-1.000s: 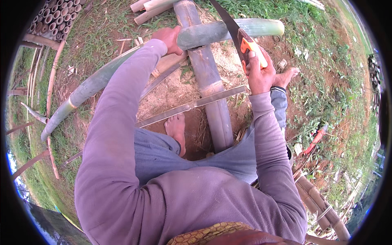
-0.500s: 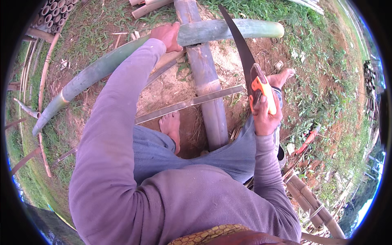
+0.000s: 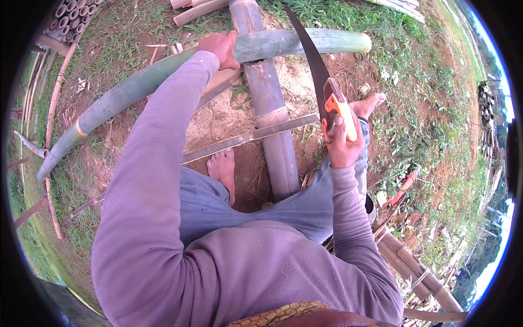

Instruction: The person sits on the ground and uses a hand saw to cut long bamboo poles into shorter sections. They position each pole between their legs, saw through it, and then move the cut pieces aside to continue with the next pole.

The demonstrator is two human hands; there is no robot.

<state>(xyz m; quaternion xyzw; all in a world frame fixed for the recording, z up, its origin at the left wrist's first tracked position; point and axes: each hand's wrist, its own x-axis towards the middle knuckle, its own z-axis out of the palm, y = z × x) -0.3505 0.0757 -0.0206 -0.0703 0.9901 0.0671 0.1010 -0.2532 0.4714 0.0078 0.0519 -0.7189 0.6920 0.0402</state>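
A long green bamboo pole [image 3: 128, 90] lies across a thick bamboo beam [image 3: 269, 98], with its right end reaching past the beam. My left hand [image 3: 219, 48] is closed around the pole just left of the beam. In my right hand [image 3: 346, 143] I grip the orange handle of a pruning saw [image 3: 312, 57]. Its dark curved blade points away from me and overlaps the pole's right part in the picture; whether they touch I cannot tell. A thin split bamboo strip [image 3: 250, 136] crosses the beam nearer to me.
Pale sawdust [image 3: 215, 117] covers the ground around the beam. My bare feet stand on either side of it. To the right, a red-handled tool [image 3: 404, 188] lies in the grass, with bamboo poles [image 3: 417, 272] closer by. Cut bamboo tubes [image 3: 71, 19] are stacked at the far left.
The saw and my right hand have shifted slightly left, and the whole view has moved a little too. My left hand keeps its grip on the pole.
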